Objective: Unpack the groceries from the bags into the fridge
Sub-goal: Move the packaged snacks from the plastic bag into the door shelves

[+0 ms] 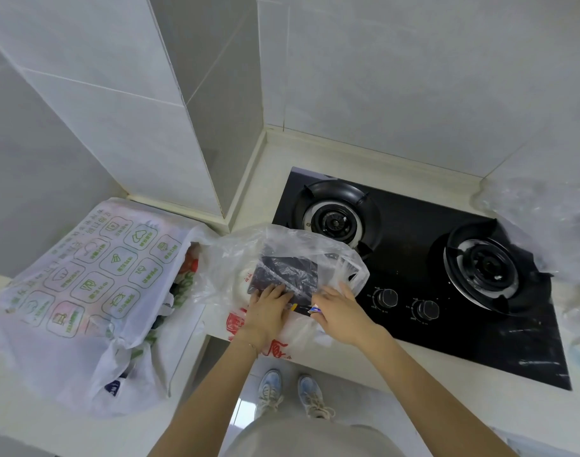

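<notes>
Left hand (265, 311) on dark packet (287, 273) in bag (230, 258)

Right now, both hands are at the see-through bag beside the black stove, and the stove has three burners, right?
Not quite: the head view shows the black stove has two burners, not three. The rest is right: the left hand and the right hand are both at the see-through bag, which lies beside the stove.

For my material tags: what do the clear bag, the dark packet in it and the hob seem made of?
Clear bag: thin glossy plastic film, see-through and crinkled.
Dark packet: likely plastic wrap, shiny creases.
Hob: black top, probably glass, smooth and reflective.
</notes>
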Demonstrator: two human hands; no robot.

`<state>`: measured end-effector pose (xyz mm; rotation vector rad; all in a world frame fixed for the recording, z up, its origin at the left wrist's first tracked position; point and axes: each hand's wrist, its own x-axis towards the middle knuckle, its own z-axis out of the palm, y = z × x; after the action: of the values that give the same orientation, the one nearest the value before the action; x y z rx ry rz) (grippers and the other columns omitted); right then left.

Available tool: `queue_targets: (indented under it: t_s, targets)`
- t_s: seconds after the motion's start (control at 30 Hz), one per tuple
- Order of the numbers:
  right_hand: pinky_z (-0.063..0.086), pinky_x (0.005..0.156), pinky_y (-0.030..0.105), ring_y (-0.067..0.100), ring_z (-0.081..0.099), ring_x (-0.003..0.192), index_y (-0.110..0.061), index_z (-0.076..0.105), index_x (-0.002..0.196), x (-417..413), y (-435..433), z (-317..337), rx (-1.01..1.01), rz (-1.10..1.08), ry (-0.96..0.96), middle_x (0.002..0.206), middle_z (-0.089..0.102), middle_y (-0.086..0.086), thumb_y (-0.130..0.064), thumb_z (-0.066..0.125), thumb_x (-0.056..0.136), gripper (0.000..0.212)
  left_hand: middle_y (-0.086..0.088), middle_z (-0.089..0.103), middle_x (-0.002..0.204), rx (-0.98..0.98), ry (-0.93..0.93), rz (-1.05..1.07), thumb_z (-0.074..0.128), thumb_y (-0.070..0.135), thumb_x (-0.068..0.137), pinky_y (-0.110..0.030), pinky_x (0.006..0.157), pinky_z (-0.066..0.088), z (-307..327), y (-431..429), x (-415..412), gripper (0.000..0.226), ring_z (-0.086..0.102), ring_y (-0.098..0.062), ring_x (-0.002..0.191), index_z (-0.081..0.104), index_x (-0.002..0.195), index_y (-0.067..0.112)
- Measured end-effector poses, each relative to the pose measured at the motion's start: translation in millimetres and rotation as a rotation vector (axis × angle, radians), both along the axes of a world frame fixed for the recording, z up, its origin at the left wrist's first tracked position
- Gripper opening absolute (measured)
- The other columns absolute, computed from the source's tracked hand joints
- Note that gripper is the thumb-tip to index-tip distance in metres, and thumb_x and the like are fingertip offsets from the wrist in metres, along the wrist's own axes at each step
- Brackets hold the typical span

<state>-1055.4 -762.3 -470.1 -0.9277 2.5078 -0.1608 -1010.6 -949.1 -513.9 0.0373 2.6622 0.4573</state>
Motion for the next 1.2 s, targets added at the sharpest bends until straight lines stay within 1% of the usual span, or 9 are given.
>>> queue_targets:
  t_s: [0.07, 0.23, 0.43, 0.53, 0.63, 0.73, 0.93, 1.03, 1.2]
  targets:
    - [-0.009, 0.116, 0.044, 0.021, 0.039, 0.126, -0.012, 0.048, 0.115, -1.1, 2.8, -0.1, 0.009, -0.005, 0.018, 0.112, 0.06, 0.004, -0.028, 0.042, 0.1, 0.024, 0.004, 0.016, 0.161, 0.004, -0.023, -0.006, 0.035, 0.032, 0.103, -0.045, 0.117, 0.008, -1.6, -1.5, 1.1, 0.048, 0.009, -0.022, 0.149, 0.031, 0.15, 0.025]
    - [-0.016, 0.115, 0.04, 0.02, 0.05, 0.108, -0.017, 0.053, 0.109, -10.1, 15.9, 7.1, 0.011, -0.041, 0.048, 0.094, 0.06, 0.001, -0.033, 0.044, 0.1, 0.021, 0.006, 0.007, 0.163, -0.014, -0.047, 0.0, 0.04, 0.04, 0.1, -0.048, 0.118, 0.005, -2.3, -4.0, -0.4, 0.055, 0.002, -0.022, 0.15, 0.025, 0.152, 0.028]
    - [-0.011, 0.117, 0.04, 0.021, 0.053, 0.106, -0.02, 0.055, 0.114, -10.5, 29.9, 16.4, 0.055, -0.082, 0.037, 0.095, 0.064, 0.0, -0.034, 0.043, 0.1, 0.023, -0.003, 0.005, 0.164, -0.082, -0.034, 0.035, 0.033, 0.042, 0.102, -0.046, 0.12, 0.003, 1.9, 8.0, -4.8, 0.053, -0.002, -0.026, 0.15, 0.028, 0.151, 0.022]
    - [-0.01, 0.117, 0.038, 0.019, 0.054, 0.107, -0.021, 0.056, 0.117, -7.4, 35.8, 19.5, 0.067, -0.092, 0.05, 0.099, 0.066, -0.002, -0.035, 0.043, 0.099, 0.027, -0.003, 0.018, 0.161, -0.022, 0.065, 0.04, 0.027, 0.042, 0.104, -0.039, 0.12, 0.006, 2.6, 25.4, -8.1, 0.049, 0.007, -0.021, 0.15, 0.039, 0.146, 0.019]
    - [-0.007, 0.119, 0.037, 0.017, 0.055, 0.105, -0.022, 0.058, 0.116, -4.2, 39.1, 21.5, 0.062, -0.123, 0.044, 0.099, 0.065, -0.002, -0.034, 0.044, 0.098, 0.026, 0.0, 0.032, 0.156, 0.076, 0.108, 0.043, 0.032, 0.037, 0.105, -0.034, 0.117, 0.01, 4.5, 43.3, -14.5, 0.041, 0.017, -0.019, 0.148, 0.057, 0.132, 0.02]
    - [-0.003, 0.119, 0.035, 0.018, 0.055, 0.105, -0.021, 0.058, 0.113, -3.0, 41.1, 22.6, 0.052, -0.161, 0.03, 0.098, 0.065, 0.0, -0.033, 0.046, 0.098, 0.023, 0.0, 0.031, 0.156, 0.133, 0.052, 0.015, 0.045, 0.03, 0.1, -0.036, 0.118, 0.011, 0.5, 56.9, -19.2, 0.031, 0.017, -0.021, 0.148, 0.063, 0.124, 0.023]
    - [0.0, 0.119, 0.033, 0.019, 0.058, 0.097, -0.016, 0.058, 0.101, -0.6, 48.5, 22.0, 0.084, -0.244, -0.005, 0.089, 0.063, 0.002, -0.029, 0.047, 0.097, 0.017, -0.001, 0.023, 0.159, 0.256, -0.013, 0.125, 0.061, 0.035, 0.091, -0.049, 0.119, 0.007, -5.1, 70.6, -20.9, 0.026, 0.005, -0.022, 0.15, 0.064, 0.111, 0.019]
    - [0.007, 0.119, 0.032, 0.019, 0.056, 0.087, -0.016, 0.054, 0.092, -1.1, 53.7, 18.1, 0.077, -0.296, -0.04, 0.077, 0.056, -0.002, -0.031, 0.047, 0.097, 0.017, -0.002, 0.019, 0.159, 0.279, -0.007, 0.158, 0.066, 0.036, 0.089, -0.056, 0.119, 0.001, -7.0, 76.2, -19.5, 0.026, -0.002, -0.023, 0.15, 0.06, 0.106, 0.017]
    - [0.013, 0.119, 0.032, 0.014, 0.042, 0.068, -0.018, 0.043, 0.08, -6.4, 59.9, 16.0, 0.008, -0.333, -0.043, 0.06, 0.039, -0.01, -0.028, 0.05, 0.096, 0.02, -0.001, 0.018, 0.159, 0.319, 0.001, 0.223, 0.068, 0.032, 0.087, -0.057, 0.118, -0.004, -8.0, 82.0, -20.6, 0.019, -0.006, -0.022, 0.15, 0.057, 0.096, 0.02]
